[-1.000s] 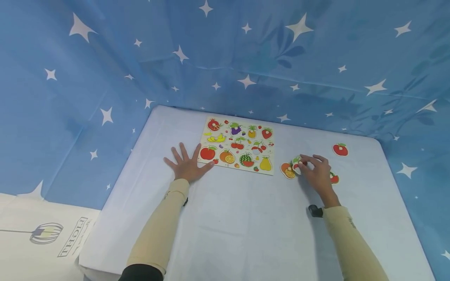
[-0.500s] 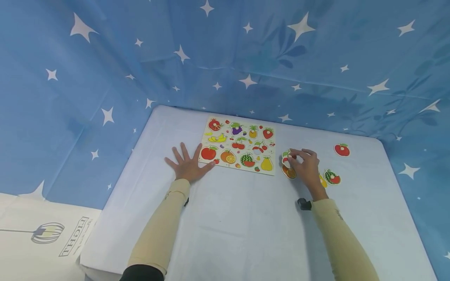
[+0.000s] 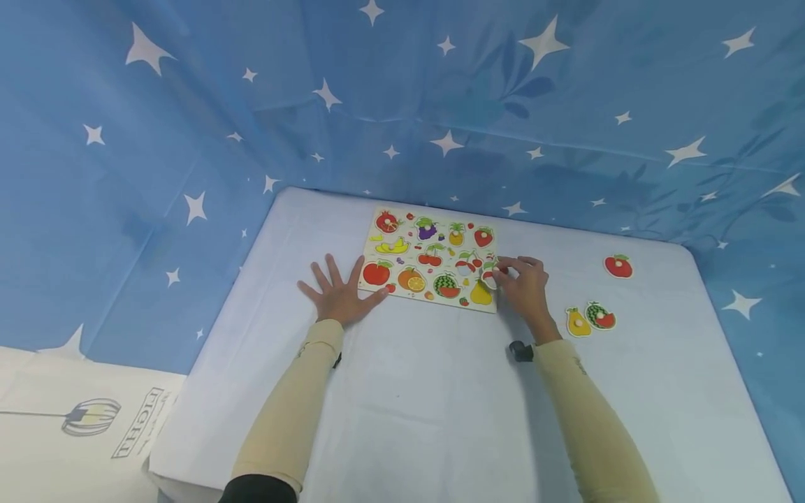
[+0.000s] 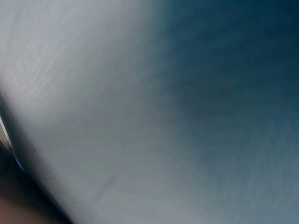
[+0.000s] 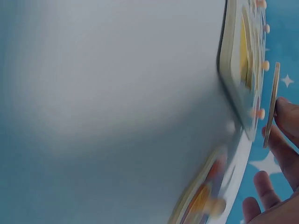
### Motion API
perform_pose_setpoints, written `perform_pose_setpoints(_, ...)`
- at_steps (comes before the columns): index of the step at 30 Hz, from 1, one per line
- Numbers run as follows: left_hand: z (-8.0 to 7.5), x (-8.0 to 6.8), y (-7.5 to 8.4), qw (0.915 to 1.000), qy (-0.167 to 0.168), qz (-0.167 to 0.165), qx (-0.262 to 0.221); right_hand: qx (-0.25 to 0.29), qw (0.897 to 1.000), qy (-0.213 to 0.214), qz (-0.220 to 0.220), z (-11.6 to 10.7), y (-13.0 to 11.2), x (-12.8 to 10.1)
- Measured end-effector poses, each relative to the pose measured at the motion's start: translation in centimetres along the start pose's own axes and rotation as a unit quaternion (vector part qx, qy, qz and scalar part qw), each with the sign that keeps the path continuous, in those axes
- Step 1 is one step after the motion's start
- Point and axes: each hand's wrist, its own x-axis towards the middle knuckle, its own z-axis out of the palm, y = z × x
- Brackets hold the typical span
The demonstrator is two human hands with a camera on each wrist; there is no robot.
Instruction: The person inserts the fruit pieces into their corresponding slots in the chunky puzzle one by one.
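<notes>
My right hand (image 3: 527, 290) pinches a flat red-and-green fruit puzzle piece (image 3: 489, 274), which looks like cherries. It overlaps the lower right of the fruit puzzle board (image 3: 428, 299), just above the printed pear. From the right wrist view, the held piece (image 5: 272, 107) is seen edge-on between thumb and fingers, beside the board's knobs. Beneath that hand, an orange puzzle piece (image 5: 198, 200) lies on the table; the hand hides it in the head view. My left hand (image 3: 339, 300) rests flat, fingers spread, with its thumb at the board's lower left edge.
On the white tablecloth (image 3: 428, 391) to the right lie a pear piece (image 3: 578, 323), a watermelon piece (image 3: 600, 316) and an apple piece (image 3: 619, 266). A blue star-patterned curtain (image 3: 402, 91) stands behind the table. The left wrist view is mostly blurred cloth.
My right hand has carried the held piece leftward, from over the orange piece to over the board's right side. The pear and watermelon pieces are uncovered. The left hand stays put.
</notes>
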Motion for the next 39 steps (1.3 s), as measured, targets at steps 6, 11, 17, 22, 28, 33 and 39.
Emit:
perform_pose_setpoints(6, 0.0, 0.1, -0.1, 1.0, -0.001, 0.0, 0.001, 0.005, 1.0, -0.005, 0.006, 1.3, -1.3, 0.7)
perform_pose_setpoints(11, 0.0, 0.1, -0.2, 1.0, -0.001, -0.003, 0.004, 0.004, 1.0, -0.011, 0.014, 2.3, -2.1, 1.4)
perform_pose_setpoints(17, 0.2, 0.1, -0.2, 1.0, 0.001, -0.001, 0.005, -0.014, 0.999, -0.005, -0.034, 3.3, -2.3, 2.1)
perform_pose_setpoints(22, 0.2, 0.1, -0.1, 1.0, -0.001, -0.002, 0.005, -0.024, 0.997, 0.005, -0.075, 4.0, -2.0, 2.7)
perform_pose_setpoints(28, 0.1, 0.2, -0.1, 1.0, -0.001, -0.003, 0.008, -0.025, 0.993, 0.019, -0.11, 4.3, -2.0, 3.1)
perform_pose_setpoints(33, 0.1, 0.1, 0.0, 1.0, 0.0, -0.002, 0.009, -0.029, 0.992, 0.023, -0.117, 4.4, -2.3, 3.3)
perform_pose_setpoints(39, 0.0, 0.0, -0.1, 1.0, 0.003, 0.001, 0.0, -0.037, 0.993, 0.027, -0.109, 4.7, -2.5, 3.4)
